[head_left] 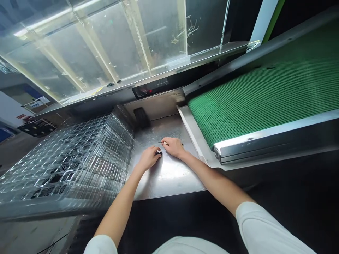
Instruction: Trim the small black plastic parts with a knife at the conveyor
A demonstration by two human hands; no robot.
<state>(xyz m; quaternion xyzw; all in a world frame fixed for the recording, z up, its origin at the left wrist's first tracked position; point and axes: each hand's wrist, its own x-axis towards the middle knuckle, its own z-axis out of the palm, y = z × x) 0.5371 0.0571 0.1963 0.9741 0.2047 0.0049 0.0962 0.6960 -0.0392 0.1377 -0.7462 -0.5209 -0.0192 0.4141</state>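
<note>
Both my hands rest on a shiny steel worktop [169,173]. My left hand [148,157] is curled with its fingertips pinched on a small dark part [159,153] lying on the steel. My right hand [173,145] is closed round a thin pen-like tool [164,143], whose tip points left toward the dark part. The two hands almost touch.
A tall stack of clear plastic trays [79,158] with dark parts inside stands left of the hands. A green mesh conveyor belt [265,91] in a steel frame slopes up on the right. A clear machine cover [106,46] and a small red display [148,91] lie behind.
</note>
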